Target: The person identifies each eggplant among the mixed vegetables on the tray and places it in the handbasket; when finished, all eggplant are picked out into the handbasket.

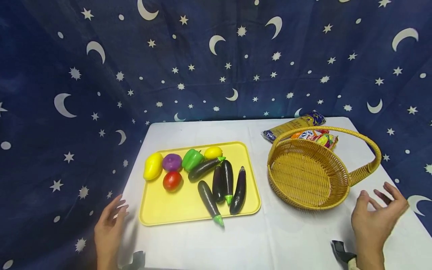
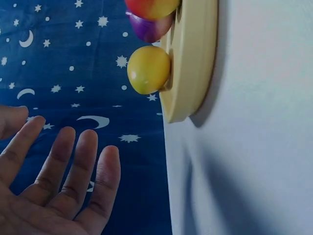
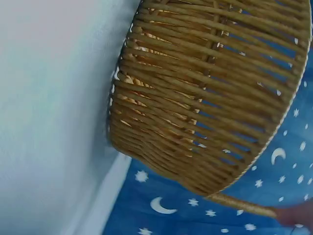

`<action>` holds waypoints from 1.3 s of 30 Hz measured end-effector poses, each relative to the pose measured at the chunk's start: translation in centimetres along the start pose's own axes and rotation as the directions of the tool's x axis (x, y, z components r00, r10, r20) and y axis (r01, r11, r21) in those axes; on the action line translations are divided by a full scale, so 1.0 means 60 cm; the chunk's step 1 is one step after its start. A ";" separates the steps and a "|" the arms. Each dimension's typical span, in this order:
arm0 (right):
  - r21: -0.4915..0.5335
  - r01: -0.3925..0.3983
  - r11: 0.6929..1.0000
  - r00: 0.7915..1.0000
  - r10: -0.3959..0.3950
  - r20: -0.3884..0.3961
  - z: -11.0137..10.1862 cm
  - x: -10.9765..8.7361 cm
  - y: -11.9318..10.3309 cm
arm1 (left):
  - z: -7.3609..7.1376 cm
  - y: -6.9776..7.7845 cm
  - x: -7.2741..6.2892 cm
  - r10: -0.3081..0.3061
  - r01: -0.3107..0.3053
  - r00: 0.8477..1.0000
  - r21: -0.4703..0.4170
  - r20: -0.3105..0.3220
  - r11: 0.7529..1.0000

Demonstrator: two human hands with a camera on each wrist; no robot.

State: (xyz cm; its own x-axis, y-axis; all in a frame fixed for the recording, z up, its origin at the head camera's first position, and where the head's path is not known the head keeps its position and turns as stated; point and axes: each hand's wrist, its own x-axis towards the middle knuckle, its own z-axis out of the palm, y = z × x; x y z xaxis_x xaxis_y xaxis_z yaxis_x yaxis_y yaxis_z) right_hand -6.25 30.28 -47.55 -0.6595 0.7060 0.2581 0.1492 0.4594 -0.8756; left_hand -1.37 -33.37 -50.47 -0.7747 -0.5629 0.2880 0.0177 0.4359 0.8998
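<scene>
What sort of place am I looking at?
Probably a staged tabletop setup: a dark-blue fabric backdrop with white moon-and-star print hangs behind a white-covered table, which bears a yellow rectangular tray of glossy, multicoloured produce.

Yellow rectangular rimmed tray [image 1: 165,210]: flat on white-covered desk [image 1: 209,249], bearing 5 dark, glossy eggplants [image 1: 208,199] and 5 other coloured fruits and vegetables [image 1: 172,162] | 1 eggplant's green-tipped end overhanging near rim | round tan woven wicker basket [image 1: 300,176]: right of tray, apart, opening upward, handle arched above

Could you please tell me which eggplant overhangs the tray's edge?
The frontmost eggplant: its green cap pokes beyond the tray; the other four lie inside.
</scene>
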 end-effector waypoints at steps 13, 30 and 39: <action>-0.165 -0.121 0.979 0.794 0.195 0.576 0.012 0.034 0.049 | 0.003 -0.005 -0.004 -0.146 0.110 0.984 0.291 0.105 0.950; -0.085 -0.117 0.989 0.804 0.145 0.576 0.020 0.027 0.050 | 0.008 0.004 0.010 -0.409 0.298 0.840 0.326 0.357 0.897; -0.090 -0.137 0.986 0.794 0.164 0.586 0.021 0.023 0.049 | 0.010 -0.002 0.018 -0.409 0.247 0.822 0.399 0.396 0.883</action>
State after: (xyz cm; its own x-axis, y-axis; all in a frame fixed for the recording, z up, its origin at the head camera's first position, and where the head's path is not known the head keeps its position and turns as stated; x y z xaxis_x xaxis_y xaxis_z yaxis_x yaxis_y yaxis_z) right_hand -7.64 31.94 -50.29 -0.9306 0.3199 -0.1780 0.3041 0.4048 -0.8624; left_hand -2.56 -33.63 -50.46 -0.8947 -0.3628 -0.2606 -0.4276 0.5263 0.7350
